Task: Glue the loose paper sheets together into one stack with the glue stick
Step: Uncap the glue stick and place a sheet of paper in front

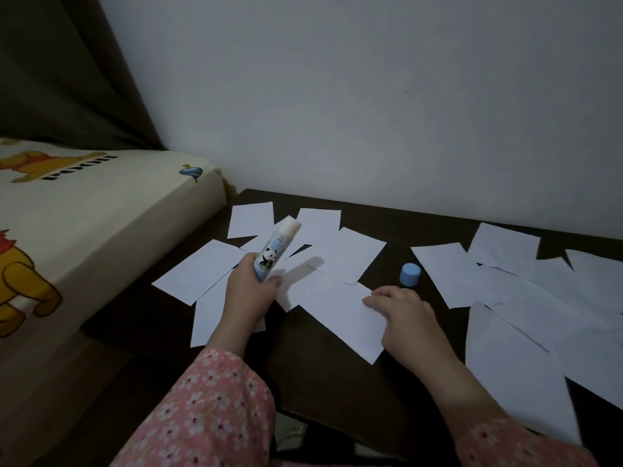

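The left hand [251,284] was wrapped around the lower half of the glue stick [274,249], fingers curled about its panda-printed tube, the uncapped pale tip raised and tilted away toward the wall. The right hand [401,310] lay flat, fingers relaxed and pressing on the near corner of a white paper sheet [340,315] that lay slantwise on the dark counter [320,372]. Just beyond that hand stood the blue cap [410,274], off the tube and upright on the counter. Around the left hand a loose spread of sheets [253,219] overlapped one another, unstacked. Well to the right a second scatter of sheets [505,251] covered the counter. Both sleeves were pink and flowered [215,406]. A bed [84,210] with a cartoon-bear cover stood beside the counter's left end.
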